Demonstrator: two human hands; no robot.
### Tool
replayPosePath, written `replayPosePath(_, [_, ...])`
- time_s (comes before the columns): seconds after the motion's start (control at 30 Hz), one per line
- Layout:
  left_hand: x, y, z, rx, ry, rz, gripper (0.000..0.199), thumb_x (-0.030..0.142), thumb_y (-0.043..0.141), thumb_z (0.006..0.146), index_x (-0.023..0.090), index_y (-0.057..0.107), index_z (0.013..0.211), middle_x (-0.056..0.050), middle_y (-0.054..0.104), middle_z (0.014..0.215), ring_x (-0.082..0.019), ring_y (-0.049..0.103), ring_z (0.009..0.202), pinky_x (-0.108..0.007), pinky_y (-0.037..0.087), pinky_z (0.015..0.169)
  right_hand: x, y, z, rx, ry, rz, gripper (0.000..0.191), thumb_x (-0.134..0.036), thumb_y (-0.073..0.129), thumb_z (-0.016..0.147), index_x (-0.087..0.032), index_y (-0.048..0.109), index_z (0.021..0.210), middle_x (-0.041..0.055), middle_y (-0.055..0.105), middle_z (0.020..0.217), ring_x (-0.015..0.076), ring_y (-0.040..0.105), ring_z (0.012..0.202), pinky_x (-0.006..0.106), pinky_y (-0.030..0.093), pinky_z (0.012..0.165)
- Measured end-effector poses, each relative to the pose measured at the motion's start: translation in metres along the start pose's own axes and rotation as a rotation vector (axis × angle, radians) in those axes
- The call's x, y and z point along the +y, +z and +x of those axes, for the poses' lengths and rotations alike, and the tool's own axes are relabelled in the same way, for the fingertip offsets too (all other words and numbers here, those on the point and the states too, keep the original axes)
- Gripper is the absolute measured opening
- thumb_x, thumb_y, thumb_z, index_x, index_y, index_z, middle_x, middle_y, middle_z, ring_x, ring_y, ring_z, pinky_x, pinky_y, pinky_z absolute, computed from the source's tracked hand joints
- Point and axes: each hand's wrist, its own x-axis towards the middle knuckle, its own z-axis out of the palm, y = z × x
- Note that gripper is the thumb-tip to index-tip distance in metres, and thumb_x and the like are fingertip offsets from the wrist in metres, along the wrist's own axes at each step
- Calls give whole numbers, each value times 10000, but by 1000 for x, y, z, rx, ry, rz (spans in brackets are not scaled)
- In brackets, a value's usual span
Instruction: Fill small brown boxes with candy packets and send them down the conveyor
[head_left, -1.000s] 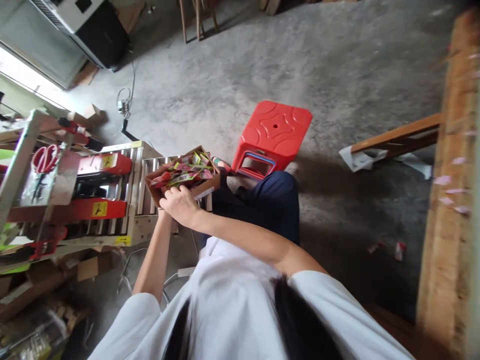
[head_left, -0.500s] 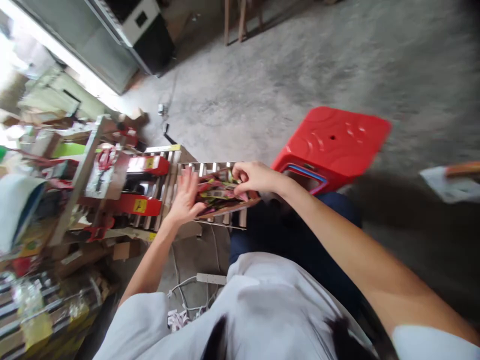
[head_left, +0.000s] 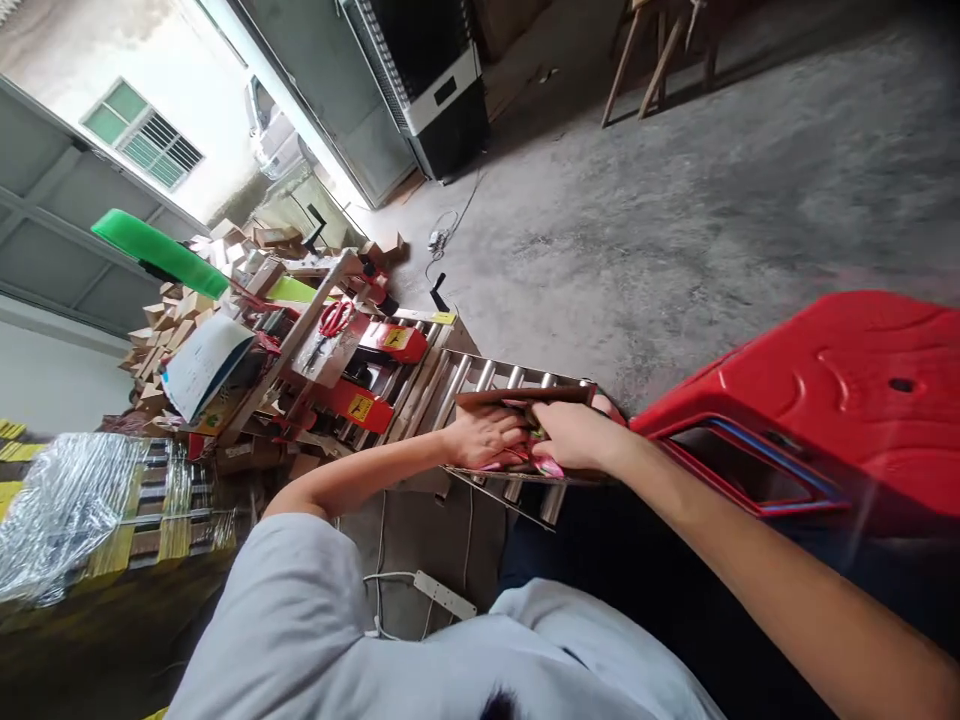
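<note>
Brown open cardboard box [head_left: 517, 398] w/ pink-green plastic packets [head_left: 549, 467] sits near end of silver roller conveyor [head_left: 482, 375]. Box = clock ctr. L hand [head_left: 486, 437] in at 9 o'clock: palm down, fingers part-bent, can't tell if gripping. R hand [head_left: 574, 437] in at 3: fingers curled into packets, grip hidden. Risk: uneven push on free rollers, box could run off end ~4 o'clock. Hard press may bow walls or burst packets.
</note>
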Motion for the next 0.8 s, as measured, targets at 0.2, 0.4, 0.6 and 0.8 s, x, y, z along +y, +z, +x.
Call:
replayPosePath(0.2, [-5,11,0,13,-112,-51,517,531,411,989,106,645,1166,-204,641,1190,-335,556,1172,-486,412,1055,21,-8,-24,-20,-194,205,837,-514,795,719,-141,504,1410,141,650,1273,278,632,1148,303,492,906])
replayPosePath(0.4, [-25,-15,0,43,-138,-501,475,520,434,949,193,712,1152,-137,709,1154,-299,628,1115,-449,493,1018,14,-8,-18,-1,-149,207,448,-491,673,831,-184,711,1156,94,722,1097,252,675,940,299,481,744])
replayPosePath(0.6, [-8,-34,-16,411,-361,-592,437,475,427,976,187,735,1089,-108,732,1085,-221,681,983,-352,563,842,10,2,-10,201,63,325,303,-283,709,839,-258,751,1138,26,747,1142,230,669,1072,281,469,847])
replayPosePath(0.8, [29,1,-43,687,-573,-310,241,376,583,940,180,688,1033,-84,693,1001,-191,638,957,-338,535,860,6,24,-16,425,93,430,534,-197,771,798,-175,559,1287,58,711,1087,193,662,967,277,482,811])
